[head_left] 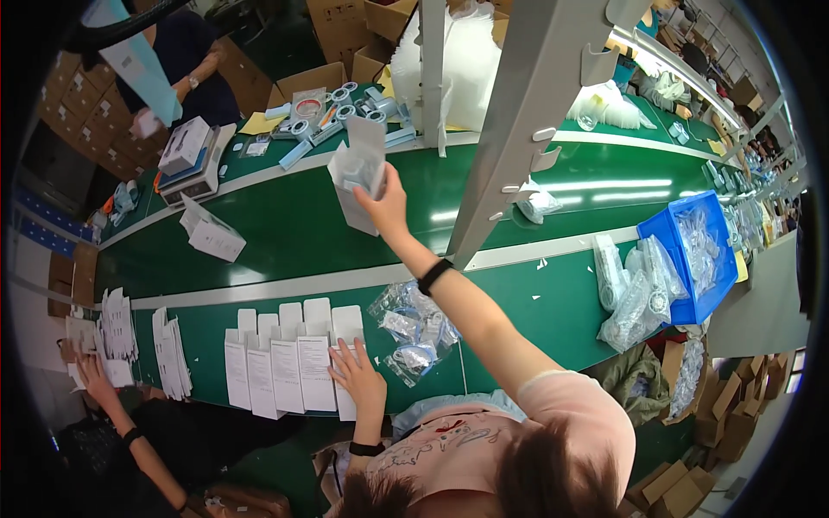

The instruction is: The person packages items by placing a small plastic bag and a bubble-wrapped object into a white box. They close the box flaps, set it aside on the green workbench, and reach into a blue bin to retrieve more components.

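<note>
My right hand (387, 205) reaches far over the green belt, its fingers wrapped round an open white carton (352, 205). The flap of this carton stands up, and something in clear plastic shows at its mouth. Low on the near table, my left hand (358, 378) lies with spread fingers on the rightmost of several white cartons (348, 321). These other cartons (285, 373) lie side by side in an overlapping row, flaps raised at the far end. Clear bags of small white and blue parts (414, 332) lie just right of that row.
Another white carton (214, 235) lies on the belt (285, 229) at left. A grey metal post (509, 129) rises right of my right arm. Bagged parts (635, 285) and a blue bin (682, 259) stand at right. At far left, a co-worker's hand (93, 375) touches stacked papers.
</note>
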Tool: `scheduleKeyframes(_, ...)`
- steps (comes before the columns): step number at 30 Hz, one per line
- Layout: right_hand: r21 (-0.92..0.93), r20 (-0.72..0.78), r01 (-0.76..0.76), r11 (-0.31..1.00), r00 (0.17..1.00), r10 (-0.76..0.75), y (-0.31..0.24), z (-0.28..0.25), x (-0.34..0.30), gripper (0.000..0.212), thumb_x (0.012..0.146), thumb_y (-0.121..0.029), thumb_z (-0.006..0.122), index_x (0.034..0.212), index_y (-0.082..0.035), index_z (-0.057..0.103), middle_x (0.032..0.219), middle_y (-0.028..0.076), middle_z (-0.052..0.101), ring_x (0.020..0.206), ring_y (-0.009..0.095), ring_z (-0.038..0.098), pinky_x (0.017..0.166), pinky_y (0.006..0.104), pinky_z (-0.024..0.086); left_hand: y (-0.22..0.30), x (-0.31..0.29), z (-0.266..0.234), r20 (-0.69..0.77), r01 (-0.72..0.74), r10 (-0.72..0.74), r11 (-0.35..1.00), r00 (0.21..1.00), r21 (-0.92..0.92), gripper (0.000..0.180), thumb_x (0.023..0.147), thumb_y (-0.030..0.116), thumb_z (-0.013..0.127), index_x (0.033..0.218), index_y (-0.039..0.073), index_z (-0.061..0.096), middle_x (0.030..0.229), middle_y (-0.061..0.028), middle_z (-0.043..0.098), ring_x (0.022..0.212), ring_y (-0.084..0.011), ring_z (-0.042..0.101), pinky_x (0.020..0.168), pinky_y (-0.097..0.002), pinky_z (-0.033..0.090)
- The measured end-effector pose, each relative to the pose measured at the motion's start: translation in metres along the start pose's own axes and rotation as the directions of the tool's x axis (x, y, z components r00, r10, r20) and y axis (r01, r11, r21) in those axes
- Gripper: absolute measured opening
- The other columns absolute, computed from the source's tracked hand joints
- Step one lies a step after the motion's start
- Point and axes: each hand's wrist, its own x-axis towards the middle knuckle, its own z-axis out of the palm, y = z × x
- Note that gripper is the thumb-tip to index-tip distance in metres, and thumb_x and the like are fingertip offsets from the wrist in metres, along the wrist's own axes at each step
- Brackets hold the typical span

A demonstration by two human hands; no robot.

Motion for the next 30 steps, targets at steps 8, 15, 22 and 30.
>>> scheduleKeyframes(8, -0.309, 0.065, 0.118, 0.944, 0.993, -0.102, 0.034, -0.024, -0.038, 0.084, 0.064, -0.030, 0.070, 0.129, 0.000, 0.026, 0.129, 0.025, 0.027, 0.120, 0.035, 0.028, 0.099, 0.0371, 0.024, -0.029, 0.035, -0.001, 0.082, 0.038, 0.013, 0.808, 0.997, -0.588, 0.065, 0.064, 0.017, 0.070, 0.119, -0.002, 0.041, 0.124, -0.0209, 0.034, 0.111, -0.0363, 0.033, 0.093, -0.0414, 0.030)
scheduleKeyframes(15, -0.632, 0.703, -0.244, 0.735, 0.219, 0.677, -0.065, -0.201, -0.079, 0.033, 0.079, -0.026, 0.055, 0.099, -0.001, 0.059, 0.079, 0.015, 0.062, 0.071, 0.019, 0.061, 0.068, 0.0301, 0.047, -0.051, 0.047, 0.009, 0.203, -0.057, 0.168, 0.885, 0.965, -0.462, 0.076, 0.062, 0.018, 0.073, 0.121, -0.004, 0.031, 0.121, -0.0221, 0.036, 0.109, -0.0366, 0.035, 0.091, -0.0387, 0.033)
scheduleKeyframes(22, -0.906, 0.050, 0.230, 0.355, 0.892, -0.450, 0.153, -0.300, 0.087, 0.043, 0.076, -0.026, 0.053, 0.115, -0.008, 0.044, 0.079, 0.021, 0.058, 0.068, 0.037, 0.057, 0.065, 0.0387, 0.048, -0.038, 0.057, 0.019, 0.402, 0.204, 0.245, 0.570, 0.882, -0.796, 0.091, 0.059, 0.008, 0.072, 0.129, 0.003, 0.014, 0.118, -0.0189, 0.039, 0.114, -0.0297, 0.035, 0.094, -0.0362, 0.031)
scheduleKeyframes(30, -0.881, 0.147, 0.035, 0.471, 0.968, 0.203, 0.063, -0.254, 0.030, 0.074, 0.068, -0.006, 0.054, 0.132, -0.012, 0.018, 0.115, 0.020, 0.045, 0.102, 0.037, 0.047, 0.076, 0.0406, 0.046, -0.028, 0.044, -0.038, 0.221, 0.213, -0.004, 0.281, 0.975, -0.936, 0.083, 0.052, 0.004, 0.076, 0.120, 0.005, 0.029, 0.118, -0.0131, 0.040, 0.111, -0.0252, 0.040, 0.092, -0.0340, 0.034)
